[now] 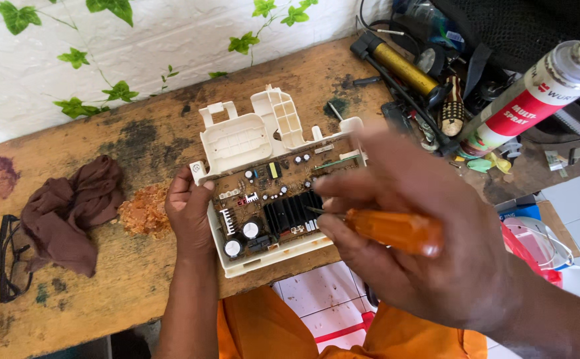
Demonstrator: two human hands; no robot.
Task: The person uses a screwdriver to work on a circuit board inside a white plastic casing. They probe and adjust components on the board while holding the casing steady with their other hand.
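Worn wooden bench (pixel 70 292), circuit board (pixel 270 206) lying flat, screwdriver (pixel 383 229) tip pointing left

— Where's there room on the bench (pixel 137 279)?

— Left of the board (pixel 270 193), between it and the brown cloth (pixel 70 209), though an orange crumbly patch (pixel 145 211) lies there. The left hand (pixel 190 213) blocks the board's left edge.

— And the right side?

— Crowded. The right hand (pixel 423 233) with the screwdriver (pixel 389 229) hangs over the board's right part, and a spray can (pixel 536 93), a pump (pixel 403 66) and small tools sit packed beyond it.

— Far left?

— Glasses (pixel 10 259) lie at the edge, just beside the cloth. Behind the board, bare wood runs to the wall (pixel 170 40).
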